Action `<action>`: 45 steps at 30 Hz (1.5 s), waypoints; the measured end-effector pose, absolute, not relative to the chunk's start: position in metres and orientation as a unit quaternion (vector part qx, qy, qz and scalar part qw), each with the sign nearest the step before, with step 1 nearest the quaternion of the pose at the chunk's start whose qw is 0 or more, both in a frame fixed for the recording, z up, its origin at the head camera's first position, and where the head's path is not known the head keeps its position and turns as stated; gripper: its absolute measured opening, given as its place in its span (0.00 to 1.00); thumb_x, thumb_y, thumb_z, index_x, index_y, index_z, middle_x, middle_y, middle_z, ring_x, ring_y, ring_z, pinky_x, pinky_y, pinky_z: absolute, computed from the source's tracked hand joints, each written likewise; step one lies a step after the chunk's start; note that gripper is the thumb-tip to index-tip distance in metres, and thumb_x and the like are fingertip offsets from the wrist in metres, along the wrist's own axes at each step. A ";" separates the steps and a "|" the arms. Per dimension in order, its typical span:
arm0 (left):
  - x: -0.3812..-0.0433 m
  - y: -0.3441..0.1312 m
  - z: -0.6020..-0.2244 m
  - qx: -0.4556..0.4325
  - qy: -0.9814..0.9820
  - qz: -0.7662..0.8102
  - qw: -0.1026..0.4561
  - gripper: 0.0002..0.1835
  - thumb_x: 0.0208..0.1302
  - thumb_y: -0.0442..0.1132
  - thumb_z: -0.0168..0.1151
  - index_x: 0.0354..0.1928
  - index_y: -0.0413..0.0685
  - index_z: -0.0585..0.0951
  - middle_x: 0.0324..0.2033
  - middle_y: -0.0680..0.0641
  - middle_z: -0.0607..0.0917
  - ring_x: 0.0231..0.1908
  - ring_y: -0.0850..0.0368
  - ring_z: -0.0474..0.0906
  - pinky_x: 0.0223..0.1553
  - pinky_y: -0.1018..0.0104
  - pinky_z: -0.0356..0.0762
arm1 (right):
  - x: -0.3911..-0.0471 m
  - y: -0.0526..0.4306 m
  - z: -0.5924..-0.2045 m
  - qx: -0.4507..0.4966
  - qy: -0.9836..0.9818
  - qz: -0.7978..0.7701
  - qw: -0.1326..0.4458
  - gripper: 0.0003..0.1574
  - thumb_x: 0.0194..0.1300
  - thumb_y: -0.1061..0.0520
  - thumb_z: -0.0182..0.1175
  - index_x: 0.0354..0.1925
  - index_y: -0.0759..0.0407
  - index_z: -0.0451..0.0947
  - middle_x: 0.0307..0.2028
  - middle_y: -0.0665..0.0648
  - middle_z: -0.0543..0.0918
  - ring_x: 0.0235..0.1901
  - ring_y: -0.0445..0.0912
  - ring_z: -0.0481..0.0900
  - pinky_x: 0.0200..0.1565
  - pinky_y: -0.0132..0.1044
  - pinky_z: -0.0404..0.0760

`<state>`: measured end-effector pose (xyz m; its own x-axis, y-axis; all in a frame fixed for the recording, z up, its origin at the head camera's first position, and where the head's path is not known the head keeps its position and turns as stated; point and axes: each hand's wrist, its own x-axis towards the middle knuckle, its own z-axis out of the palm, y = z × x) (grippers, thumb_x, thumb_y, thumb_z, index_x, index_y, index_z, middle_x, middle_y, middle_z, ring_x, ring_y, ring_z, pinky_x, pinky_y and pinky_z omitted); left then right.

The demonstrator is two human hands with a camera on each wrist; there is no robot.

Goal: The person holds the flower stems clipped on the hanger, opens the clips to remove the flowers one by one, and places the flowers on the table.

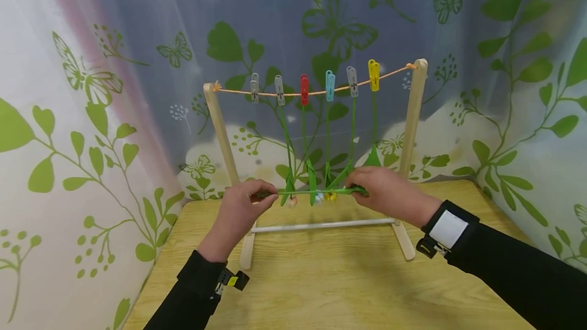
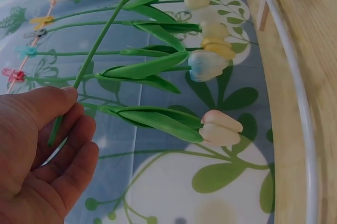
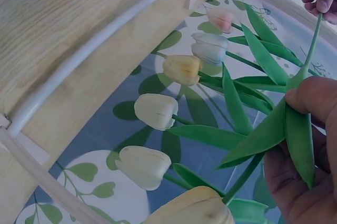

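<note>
An artificial tulip is stretched sideways between both hands in front of a wooden rack (image 1: pixel 415 121). My left hand (image 1: pixel 240 213) pinches its thin green stem (image 2: pixel 97 50) near the bare end, between thumb and fingers. At the other side, my right hand (image 1: pixel 392 195) grips the stem where the leaves (image 3: pixel 263 132) spread out. In the right wrist view, the pale yellow bloom (image 3: pixel 192 208) hangs past that hand at the bottom edge. Several other tulips dangle upside down behind, among them a pink-white one (image 2: pixel 221 128) and a blue-white one (image 2: pixel 207 65).
An orange cord (image 1: pixel 316 93) between the posts carries several clothespins, including red (image 1: pixel 304 89), blue (image 1: pixel 329 85) and yellow (image 1: pixel 374 75) ones. Below the leftmost grey clothespin (image 1: pixel 254 88) no stem shows. A white rod (image 1: pixel 321 226) joins the rack's feet on the wooden table (image 1: pixel 316 289).
</note>
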<state>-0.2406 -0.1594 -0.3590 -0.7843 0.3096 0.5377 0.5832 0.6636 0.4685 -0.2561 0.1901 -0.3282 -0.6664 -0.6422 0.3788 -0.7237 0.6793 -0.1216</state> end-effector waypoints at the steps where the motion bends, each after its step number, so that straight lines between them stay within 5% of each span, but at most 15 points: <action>1: -0.240 -0.160 -0.360 -0.251 -0.888 -0.325 0.208 0.07 0.71 0.40 0.69 0.48 0.55 0.87 0.45 0.57 0.88 0.44 0.65 0.87 0.50 0.74 0.86 | -0.256 0.190 -0.329 0.380 -0.902 0.131 0.156 0.17 0.64 0.63 0.73 0.52 0.58 0.85 0.47 0.54 0.87 0.40 0.45 0.88 0.38 0.37 0.89; 13: -0.238 -0.161 -0.381 -0.247 -0.894 -0.328 0.181 0.07 0.71 0.39 0.69 0.48 0.55 0.87 0.44 0.59 0.87 0.45 0.64 0.86 0.50 0.72 0.87 | -0.255 0.188 -0.342 0.388 -0.904 0.102 0.148 0.17 0.64 0.62 0.73 0.51 0.56 0.85 0.47 0.53 0.86 0.41 0.44 0.87 0.38 0.36 0.88; 19: -0.238 -0.161 -0.386 -0.238 -0.893 -0.344 0.169 0.08 0.69 0.39 0.71 0.44 0.65 0.86 0.42 0.63 0.87 0.44 0.67 0.86 0.48 0.72 0.87 | -0.258 0.187 -0.348 0.401 -0.899 0.095 0.149 0.16 0.63 0.62 0.74 0.49 0.55 0.85 0.46 0.53 0.86 0.42 0.46 0.87 0.39 0.36 0.89; 33: -0.237 -0.159 -0.403 -0.226 -0.910 -0.323 0.132 0.09 0.68 0.40 0.72 0.42 0.68 0.85 0.37 0.66 0.86 0.38 0.69 0.85 0.41 0.69 0.87 | -0.253 0.187 -0.374 0.399 -0.902 0.112 0.118 0.14 0.64 0.62 0.73 0.47 0.54 0.85 0.44 0.51 0.85 0.41 0.44 0.87 0.38 0.35 0.88; 45: -0.236 -0.156 -0.428 -0.225 -0.916 -0.316 0.103 0.06 0.68 0.41 0.72 0.44 0.61 0.87 0.39 0.64 0.88 0.42 0.65 0.87 0.45 0.68 0.88 | -0.253 0.188 -0.397 0.397 -0.904 0.113 0.113 0.13 0.62 0.61 0.75 0.45 0.54 0.85 0.41 0.50 0.85 0.40 0.43 0.87 0.38 0.34 0.89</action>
